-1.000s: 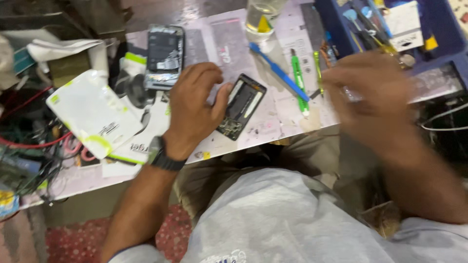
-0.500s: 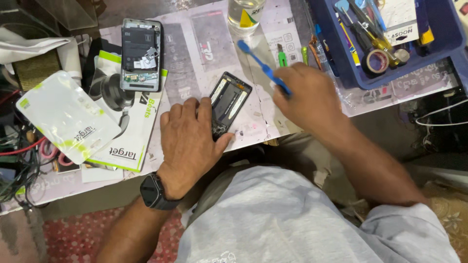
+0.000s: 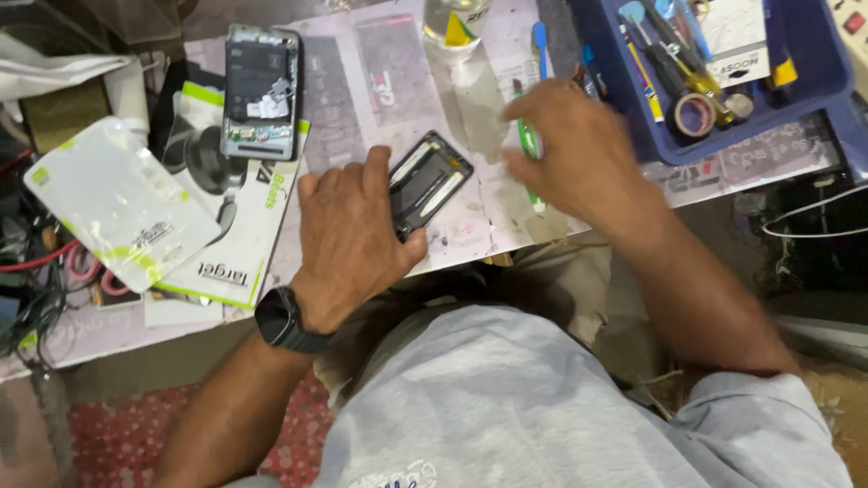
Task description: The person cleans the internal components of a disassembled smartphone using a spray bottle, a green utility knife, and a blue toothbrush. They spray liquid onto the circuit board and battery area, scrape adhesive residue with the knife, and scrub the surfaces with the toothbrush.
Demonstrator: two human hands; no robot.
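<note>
My left hand (image 3: 353,237) lies flat on the paper-covered bench and holds down an opened black phone body (image 3: 432,179), with fingers on its left edge and the thumb under its near corner. My right hand (image 3: 579,154) hovers just right of the phone, blurred, fingers spread over a thin green tool (image 3: 535,194) that lies on the bench. A blue brush-like tool (image 3: 540,41) rests farther back, apart from both hands. A black watch (image 3: 285,321) sits on my left wrist.
A second opened phone (image 3: 260,90) lies on a white-and-green box (image 3: 240,244) at the left, beside a white pouch (image 3: 117,203). A blue tray (image 3: 814,86) with screwdrivers and a tape roll (image 3: 694,115) stands at the back right. A clear bottle (image 3: 457,23) is behind. Cables (image 3: 36,289) crowd the far left.
My right hand has let go of the blue brush-like tool, which now lies at the back, and has moved over the green tool. My left hand has stayed on the phone body.
</note>
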